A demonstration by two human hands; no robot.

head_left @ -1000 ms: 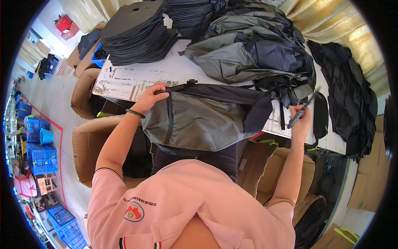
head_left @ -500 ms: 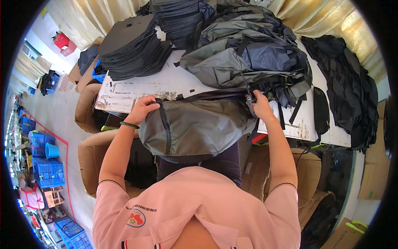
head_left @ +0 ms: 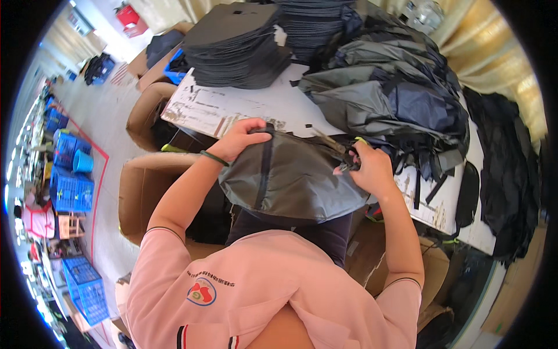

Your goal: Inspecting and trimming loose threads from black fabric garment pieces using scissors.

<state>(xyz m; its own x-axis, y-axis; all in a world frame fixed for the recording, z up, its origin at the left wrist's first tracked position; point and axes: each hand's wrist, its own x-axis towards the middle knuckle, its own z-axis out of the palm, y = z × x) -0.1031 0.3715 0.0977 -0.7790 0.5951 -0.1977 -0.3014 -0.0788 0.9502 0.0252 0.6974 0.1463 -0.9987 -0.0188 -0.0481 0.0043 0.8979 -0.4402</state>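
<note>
Now scissors (head_left: 343, 156) in right hand (head_left: 372, 168) again.

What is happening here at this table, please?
A person in a pink shirt is working on a grey backpack that lies at the near edge of a white table. The left hand holds the bag's top edge. The right hand holds small scissors against the bag's upper right side. Behind it lies a heap of grey and navy backpacks, and a stack of dark flat panels stands at the far left of the table.
</note>
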